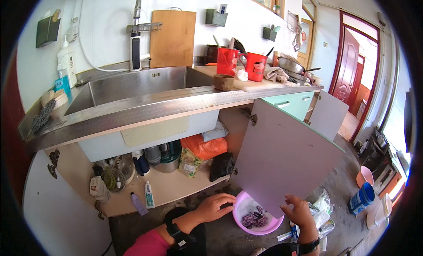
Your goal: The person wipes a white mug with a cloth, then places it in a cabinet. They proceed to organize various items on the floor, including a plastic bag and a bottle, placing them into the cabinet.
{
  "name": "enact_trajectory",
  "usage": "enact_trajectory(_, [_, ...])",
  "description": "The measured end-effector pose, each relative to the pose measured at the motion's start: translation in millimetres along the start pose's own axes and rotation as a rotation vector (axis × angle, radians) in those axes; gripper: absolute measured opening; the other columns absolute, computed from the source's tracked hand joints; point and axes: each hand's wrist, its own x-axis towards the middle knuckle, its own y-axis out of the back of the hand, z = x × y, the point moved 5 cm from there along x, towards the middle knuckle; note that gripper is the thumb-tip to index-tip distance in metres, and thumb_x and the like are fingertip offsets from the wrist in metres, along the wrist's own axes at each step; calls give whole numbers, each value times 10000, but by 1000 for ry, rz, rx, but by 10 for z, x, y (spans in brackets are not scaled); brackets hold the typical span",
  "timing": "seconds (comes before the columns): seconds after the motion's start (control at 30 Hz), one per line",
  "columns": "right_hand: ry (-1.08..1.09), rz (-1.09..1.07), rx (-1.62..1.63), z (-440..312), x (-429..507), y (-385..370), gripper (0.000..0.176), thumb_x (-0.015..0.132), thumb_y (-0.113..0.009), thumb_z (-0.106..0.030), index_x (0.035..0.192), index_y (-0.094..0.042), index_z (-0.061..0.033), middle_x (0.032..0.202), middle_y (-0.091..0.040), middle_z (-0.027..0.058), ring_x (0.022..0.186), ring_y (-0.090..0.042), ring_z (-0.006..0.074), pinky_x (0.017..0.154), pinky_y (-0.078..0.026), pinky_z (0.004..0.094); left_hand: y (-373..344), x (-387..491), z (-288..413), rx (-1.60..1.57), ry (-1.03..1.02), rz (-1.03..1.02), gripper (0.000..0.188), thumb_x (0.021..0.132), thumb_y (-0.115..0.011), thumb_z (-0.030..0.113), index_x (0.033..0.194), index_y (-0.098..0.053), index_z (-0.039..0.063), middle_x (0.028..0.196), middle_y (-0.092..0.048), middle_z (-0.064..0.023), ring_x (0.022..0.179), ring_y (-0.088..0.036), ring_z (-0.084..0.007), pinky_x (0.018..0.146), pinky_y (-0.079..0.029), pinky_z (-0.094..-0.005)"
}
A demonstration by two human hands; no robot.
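My left hand point(216, 206) is at the left rim of a pink plastic basin point(241, 225), its thumb and fingers apart and their tips beside or touching the rim. Wet dark patterned cloth point(254, 219) lies in cloudy, sudsy water in the basin. My right hand point(297, 209) is to the basin's right, near the lower edge of an open cabinet door point(284, 150), fingers spread and holding nothing. That door hides part of the basin. On the cabinet's bottom shelf, left of my left hand, are a toothpaste tube point(149, 195) and a purple tube point(138, 204).
Bags, including an orange one point(205, 147) and a black one point(221, 167), fill the cabinet's right side. Above is a steel sink point(142, 87) with two red mugs point(226, 60) beside it. Plastic packaging point(320, 216), a blue bucket point(362, 198) and a pink basin point(365, 176) stand rightward.
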Motion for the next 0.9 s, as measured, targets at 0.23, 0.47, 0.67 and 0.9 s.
enact_trajectory(0.23, [138, -2, -53, -111, 229, -160, 412, 741, -737, -250, 1081, -626, -46, 895, -671, 146, 804, -657, 309, 715, -524, 381, -81, 58, 8, -78, 13, -25, 213, 863, -649, 170, 1045, -635, 59, 1112, -621, -83, 1020, -607, -243, 864, -490, -333])
enact_trajectory(0.47, [126, 351, 89, -340, 1579, 478, 482, 782, -707, -182, 1212, -555, -26, 1094, -606, 166, 967, -606, 259, 764, -524, 358, -643, 334, -81, -303, -8, -103, 232, 890, -629, 199, 1073, -638, 57, 1121, -626, -91, 991, -616, -214, 816, -495, -316])
enact_trajectory(0.67, [168, 620, 48, -623, 3190, 761, 632, 835, -650, -332, 1336, -420, -22, 1297, -479, 218, 1203, -471, 348, 964, -418, 414, -922, 334, -473, -189, 70, -193, 236, 882, -613, 240, 1069, -611, 95, 1089, -619, -61, 975, -613, -255, 804, -514, -341])
enact_trajectory(0.9, [168, 765, -92, -466, 4624, 716, 933, 763, -697, -426, 1424, -222, 30, 1359, -423, 253, 1270, -413, 370, 1050, -333, 402, -949, 417, -692, -215, 75, -208, 308, 895, -596, 245, 1149, -565, 73, 1134, -608, -120, 996, -614, -290, 830, -514, -368])
